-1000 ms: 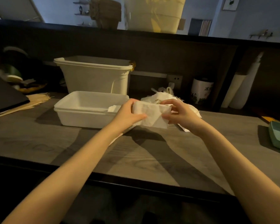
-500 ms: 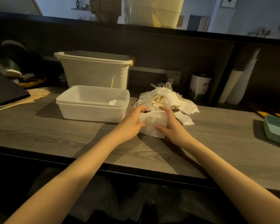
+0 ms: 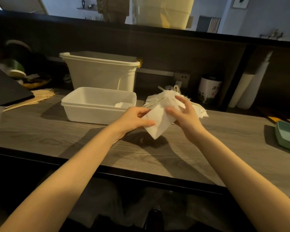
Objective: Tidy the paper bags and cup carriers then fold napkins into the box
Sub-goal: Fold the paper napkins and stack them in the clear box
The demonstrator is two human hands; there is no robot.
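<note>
Napkin (image 3: pixel 159 121): white, folded, tilted

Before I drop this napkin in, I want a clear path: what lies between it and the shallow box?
In the head view, only the left hand gripping the napkin and bare countertop lie before the box.

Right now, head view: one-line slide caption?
Both hands, left hand and right hand, hold a white napkin beside the box.
</note>
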